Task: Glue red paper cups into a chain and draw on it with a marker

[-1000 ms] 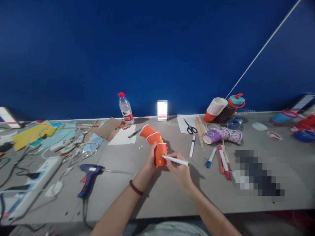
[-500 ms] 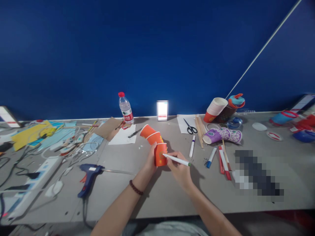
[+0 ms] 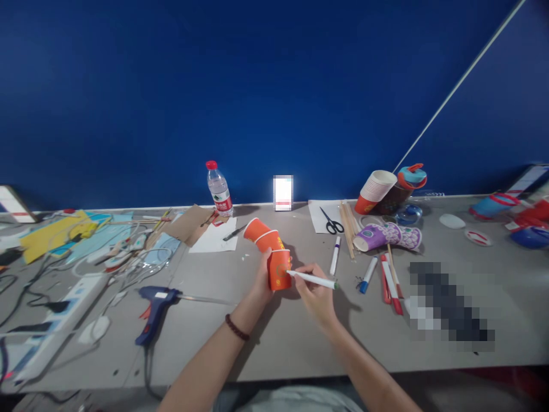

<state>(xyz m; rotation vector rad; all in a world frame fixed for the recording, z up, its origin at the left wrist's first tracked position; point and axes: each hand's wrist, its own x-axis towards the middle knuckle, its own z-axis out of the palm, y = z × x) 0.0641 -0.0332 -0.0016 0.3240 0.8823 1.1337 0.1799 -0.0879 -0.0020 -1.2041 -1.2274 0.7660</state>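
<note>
Three orange paper cups (image 3: 280,273), joined in a bent row, lean away from me over the middle of the table. My left hand (image 3: 262,276) is closed around the nearest cup from its left side. In my right hand (image 3: 315,294) is a white marker (image 3: 315,279) with a green end, pinched between the fingers. Its tip is at the right part of the nearest cup's face, where a faint green mark shows; whether it touches I cannot tell.
A blue glue gun (image 3: 157,309) lies to the left, near a power strip (image 3: 64,326) and tangled cables. A water bottle (image 3: 219,189) and a phone (image 3: 283,193) stand at the back. Rightward are scissors (image 3: 331,222), several markers, purple patterned cups (image 3: 388,236) and stacked cups (image 3: 375,191).
My right hand and the marker have shifted slightly to the right, the tip moving toward the cup's right edge. My left hand and the cups have barely moved.
</note>
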